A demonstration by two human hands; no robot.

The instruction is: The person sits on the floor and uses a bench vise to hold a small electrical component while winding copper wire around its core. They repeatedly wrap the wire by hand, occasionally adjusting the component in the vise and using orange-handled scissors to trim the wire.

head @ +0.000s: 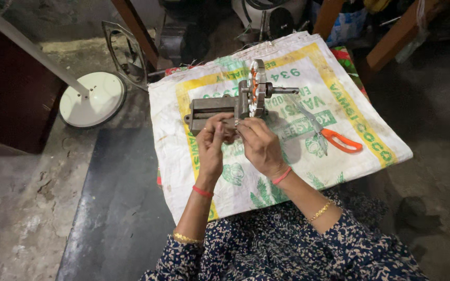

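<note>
Both our hands, left hand (pixel 212 143) and right hand (pixel 259 143), pinch fine wire at the metal jig (pixel 214 108) holding the stator (pixel 257 94); we should keep it taut.

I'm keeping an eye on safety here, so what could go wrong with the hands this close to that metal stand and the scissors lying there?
The scissors lie loose on the woven sack just beyond the right hand; a sideways reach could catch the blades. Both the right and the left hand pinch something small against the metal stand, so fingers might slip onto its edges. The round wound core sits high on the stand and may tip it if pulled.
</note>
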